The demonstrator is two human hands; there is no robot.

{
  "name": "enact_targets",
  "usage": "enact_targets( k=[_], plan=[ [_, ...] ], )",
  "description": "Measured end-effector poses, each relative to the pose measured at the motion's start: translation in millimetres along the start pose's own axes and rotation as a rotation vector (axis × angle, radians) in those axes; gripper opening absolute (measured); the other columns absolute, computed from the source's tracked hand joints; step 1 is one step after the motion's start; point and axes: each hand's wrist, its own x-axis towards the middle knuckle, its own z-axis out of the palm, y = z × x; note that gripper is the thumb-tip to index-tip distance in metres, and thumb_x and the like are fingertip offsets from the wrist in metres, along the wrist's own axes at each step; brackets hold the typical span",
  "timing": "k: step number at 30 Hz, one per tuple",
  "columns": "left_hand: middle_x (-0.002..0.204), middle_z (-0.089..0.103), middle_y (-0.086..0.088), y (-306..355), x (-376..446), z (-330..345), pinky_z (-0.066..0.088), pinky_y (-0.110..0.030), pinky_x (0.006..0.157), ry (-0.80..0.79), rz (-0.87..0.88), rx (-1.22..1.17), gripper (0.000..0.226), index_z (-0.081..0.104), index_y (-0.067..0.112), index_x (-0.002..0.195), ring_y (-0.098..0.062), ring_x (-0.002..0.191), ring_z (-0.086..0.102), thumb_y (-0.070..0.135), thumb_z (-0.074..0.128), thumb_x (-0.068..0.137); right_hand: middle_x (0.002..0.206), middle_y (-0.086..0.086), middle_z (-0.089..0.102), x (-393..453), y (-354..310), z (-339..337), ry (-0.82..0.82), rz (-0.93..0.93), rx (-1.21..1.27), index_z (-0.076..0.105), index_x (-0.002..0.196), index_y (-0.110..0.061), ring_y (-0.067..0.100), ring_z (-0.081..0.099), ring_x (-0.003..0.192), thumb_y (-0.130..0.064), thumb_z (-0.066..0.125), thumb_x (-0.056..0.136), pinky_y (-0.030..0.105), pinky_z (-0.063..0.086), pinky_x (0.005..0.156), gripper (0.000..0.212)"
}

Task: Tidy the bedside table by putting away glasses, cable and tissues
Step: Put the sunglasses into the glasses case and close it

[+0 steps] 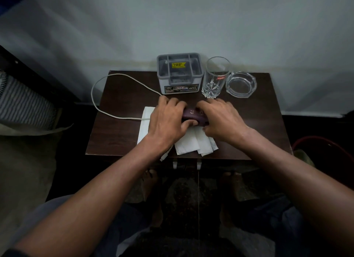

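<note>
A dark purple glasses case lies in the middle of the small dark wooden bedside table. My left hand grips its left end and my right hand grips its right end; most of the case is hidden under my fingers. White tissues lie flat under the case and my hands, reaching the front edge. A white cable loops off the table's left side and runs under my left hand; its plug end hangs over the front edge. The glasses themselves are not visible.
A grey compartment organiser box stands at the back centre. To its right are a tall clear drinking glass and a clear glass ashtray. A wall rises behind the table; a striped pillow lies to the left.
</note>
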Motion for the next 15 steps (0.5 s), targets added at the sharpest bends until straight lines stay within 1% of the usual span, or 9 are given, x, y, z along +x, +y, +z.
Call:
enact_targets(
  k=[2, 5, 7, 8, 9, 12, 15],
  plan=[
    [0.125, 0.067, 0.0, 0.4, 1.9, -2.2, 0.052, -0.038, 0.085, -0.025, 0.041, -0.013, 0.06, 0.066, 0.022, 0.132, -0.028, 0.118, 0.053, 0.057, 0.079, 0.084, 0.107, 0.004, 0.067, 1.9, 1.7, -1.8, 0.02, 0.003, 0.016, 0.063, 0.117, -0.018, 0.033, 0.063, 0.103, -0.022, 0.074, 0.074, 0.042, 0.043, 0.081, 0.045],
    [0.124, 0.07, -0.002, 1.3, 3.3, -2.8, 0.054, -0.042, 0.091, -0.057, 0.109, 0.025, 0.058, 0.063, 0.021, 0.136, -0.029, 0.118, 0.057, 0.035, 0.083, 0.083, 0.105, 0.004, 0.067, 2.0, 1.3, -0.9, 0.059, -0.01, 0.01, 0.065, 0.113, -0.017, 0.033, 0.063, 0.104, -0.026, 0.073, 0.072, 0.041, 0.041, 0.082, 0.042],
    [0.121, 0.072, -0.004, 2.3, 4.8, -4.4, 0.054, -0.045, 0.092, -0.054, 0.13, 0.024, 0.057, 0.063, 0.019, 0.137, -0.03, 0.114, 0.061, 0.024, 0.08, 0.083, 0.107, 0.006, 0.066, 2.5, 2.2, -1.9, 0.091, -0.028, 0.031, 0.067, 0.114, -0.016, 0.033, 0.063, 0.105, -0.029, 0.074, 0.072, 0.043, 0.047, 0.084, 0.045],
    [0.121, 0.073, -0.004, 3.0, 6.5, -6.5, 0.055, -0.045, 0.092, -0.04, 0.14, 0.017, 0.057, 0.063, 0.019, 0.138, -0.03, 0.113, 0.063, 0.021, 0.079, 0.083, 0.107, 0.007, 0.066, 2.8, 4.2, -3.8, 0.111, -0.032, 0.051, 0.068, 0.115, -0.015, 0.033, 0.064, 0.103, -0.027, 0.072, 0.073, 0.044, 0.051, 0.083, 0.043],
    [0.122, 0.073, -0.005, 3.2, 9.1, -9.2, 0.055, -0.046, 0.092, -0.023, 0.146, 0.003, 0.055, 0.063, 0.019, 0.138, -0.031, 0.112, 0.065, 0.021, 0.078, 0.085, 0.106, 0.007, 0.066, 3.2, 6.8, -6.5, 0.134, -0.035, 0.07, 0.069, 0.114, -0.014, 0.034, 0.065, 0.1, -0.025, 0.071, 0.076, 0.043, 0.052, 0.08, 0.04],
    [0.119, 0.072, -0.006, 5.0, 16.3, -13.7, 0.055, -0.045, 0.089, 0.052, 0.155, -0.026, 0.043, 0.063, 0.018, 0.134, -0.031, 0.106, 0.069, 0.03, 0.074, 0.093, 0.101, 0.007, 0.07, 2.4, 14.8, -11.9, 0.184, -0.044, 0.114, 0.068, 0.111, -0.013, 0.034, 0.068, 0.089, -0.022, 0.075, 0.085, 0.038, 0.047, 0.07, 0.028],
    [0.113, 0.072, -0.007, 10.5, 16.4, -11.5, 0.053, -0.044, 0.081, 0.095, 0.161, -0.016, 0.034, 0.065, 0.017, 0.128, -0.032, 0.094, 0.07, 0.033, 0.068, 0.097, 0.095, 0.007, 0.073, -0.3, 15.8, -12.1, 0.2, -0.023, 0.186, 0.068, 0.106, -0.016, 0.035, 0.067, 0.081, -0.022, 0.074, 0.086, 0.042, 0.051, 0.067, 0.022]
  ],
)
